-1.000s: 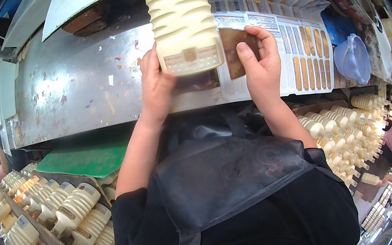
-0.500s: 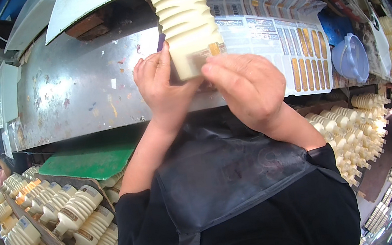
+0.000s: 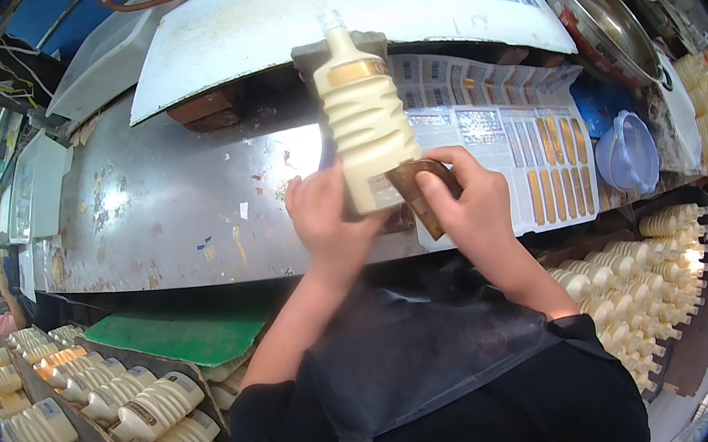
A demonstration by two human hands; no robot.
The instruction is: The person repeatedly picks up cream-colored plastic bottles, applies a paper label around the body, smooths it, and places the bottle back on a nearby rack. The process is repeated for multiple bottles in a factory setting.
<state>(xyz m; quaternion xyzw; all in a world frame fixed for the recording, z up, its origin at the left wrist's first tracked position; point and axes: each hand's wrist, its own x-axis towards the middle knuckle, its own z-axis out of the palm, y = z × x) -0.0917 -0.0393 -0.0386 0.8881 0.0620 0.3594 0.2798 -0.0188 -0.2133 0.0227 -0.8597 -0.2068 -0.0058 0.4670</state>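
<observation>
A cream, ridged plastic bottle (image 3: 370,125) lies with its neck pointing away from me, its upper end on a dark block (image 3: 312,58). A gold label band wraps its shoulder, and a small label sits near its base. Gripping the base from the left is my left hand (image 3: 327,220), its fingers slightly blurred. My right hand (image 3: 475,201) pinches a flat brown scraper (image 3: 414,198), whose edge rests against the label area at the bottle's lower right.
Sheets of gold and silver labels (image 3: 500,143) lie right of the bottle, beside a lavender bucket (image 3: 628,152). A white board (image 3: 258,32) spans the back. Racks of similar bottles (image 3: 159,407) stand at both sides. A green board (image 3: 176,329) is at lower left.
The brown scraper now shows in my right hand, pressed to the bottle's lower label; before, my blurred fingers were there. The view has shifted, showing more of the white board.
</observation>
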